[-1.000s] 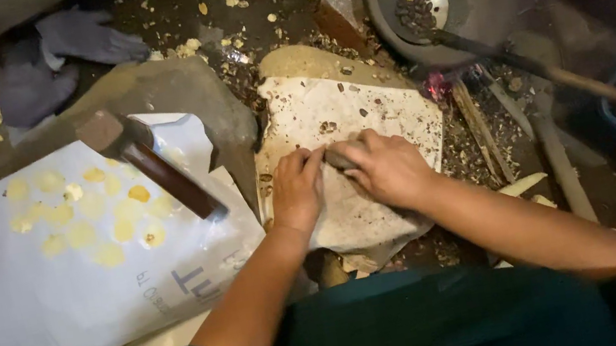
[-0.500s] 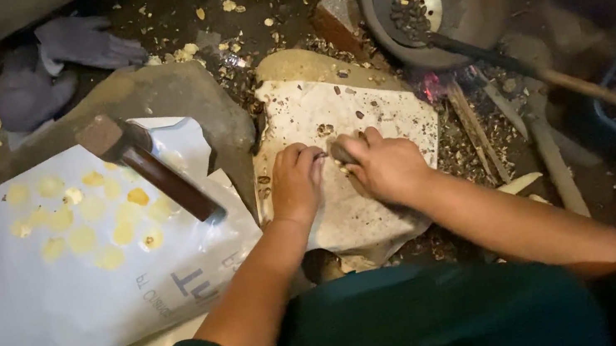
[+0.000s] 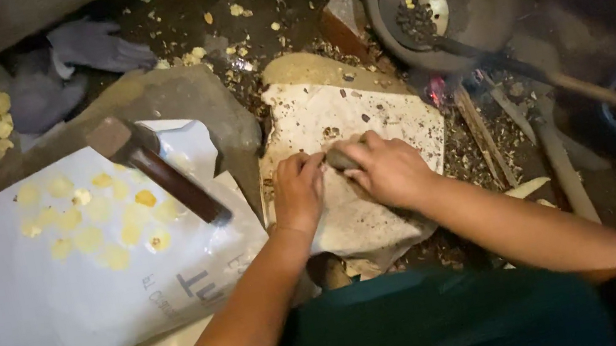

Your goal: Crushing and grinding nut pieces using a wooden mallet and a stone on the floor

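Gripping one small stone, the right hand meets the curled left hand over one slab.

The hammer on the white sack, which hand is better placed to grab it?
Probably the left. The left hand rests on the slab on the side nearer the hammer, with only sack between. The right hand is wrapped around a small stone and would have to cross over.
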